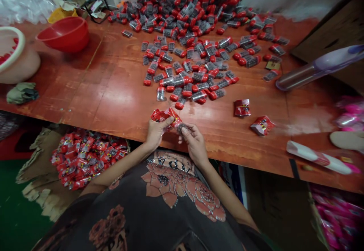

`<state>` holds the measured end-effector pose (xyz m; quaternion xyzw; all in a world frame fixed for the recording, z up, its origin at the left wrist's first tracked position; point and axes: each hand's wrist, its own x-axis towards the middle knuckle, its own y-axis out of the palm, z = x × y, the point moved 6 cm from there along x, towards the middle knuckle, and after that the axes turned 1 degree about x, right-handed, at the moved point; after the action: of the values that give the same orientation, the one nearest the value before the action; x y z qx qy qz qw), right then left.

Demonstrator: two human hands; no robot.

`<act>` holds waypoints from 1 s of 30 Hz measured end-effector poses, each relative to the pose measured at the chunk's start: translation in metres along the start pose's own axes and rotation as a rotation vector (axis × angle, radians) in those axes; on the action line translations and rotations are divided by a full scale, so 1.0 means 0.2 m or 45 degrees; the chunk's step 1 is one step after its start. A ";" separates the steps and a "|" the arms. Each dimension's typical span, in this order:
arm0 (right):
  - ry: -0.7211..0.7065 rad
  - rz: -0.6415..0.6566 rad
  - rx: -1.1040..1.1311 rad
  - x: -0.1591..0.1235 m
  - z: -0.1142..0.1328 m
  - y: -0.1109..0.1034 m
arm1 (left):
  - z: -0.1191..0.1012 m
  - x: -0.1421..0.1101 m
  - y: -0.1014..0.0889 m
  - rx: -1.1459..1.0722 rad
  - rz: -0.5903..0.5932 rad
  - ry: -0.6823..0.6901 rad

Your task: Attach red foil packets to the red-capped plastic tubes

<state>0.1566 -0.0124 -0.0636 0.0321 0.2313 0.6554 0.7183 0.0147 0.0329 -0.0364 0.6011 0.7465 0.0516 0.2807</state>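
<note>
Right now in the head view, the left hand is closing its fingers around a crumpled red foil packet just above the table edge, while the right hand is pinching a small, dark-filled clear tube against it. Red-capped clear tubes are spreading across the orange-red wooden table at upper centre, and two plump red foil packets are sitting right of the hands.

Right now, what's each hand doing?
Left hand: closed, holding a red foil wrapper.
Right hand: closed, pinching a small dark-filled tube.
</note>
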 end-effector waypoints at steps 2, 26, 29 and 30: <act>-0.003 -0.006 0.052 0.00 0.00 0.00 | 0.02 -0.01 0.00 0.011 0.030 -0.078; 0.062 -0.016 0.286 -0.02 0.04 0.01 | 0.09 -0.11 0.07 0.126 0.370 -0.269; 0.071 -0.055 0.308 -0.01 0.06 -0.01 | 0.08 -0.09 0.06 0.009 0.394 -0.289; 0.070 -0.070 0.297 -0.01 0.06 -0.01 | 0.07 -0.07 0.05 -0.045 0.355 -0.272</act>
<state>0.1632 -0.0122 -0.0533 0.0911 0.3263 0.6045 0.7209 0.0312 0.0185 -0.0387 0.6957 0.6209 0.0388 0.3592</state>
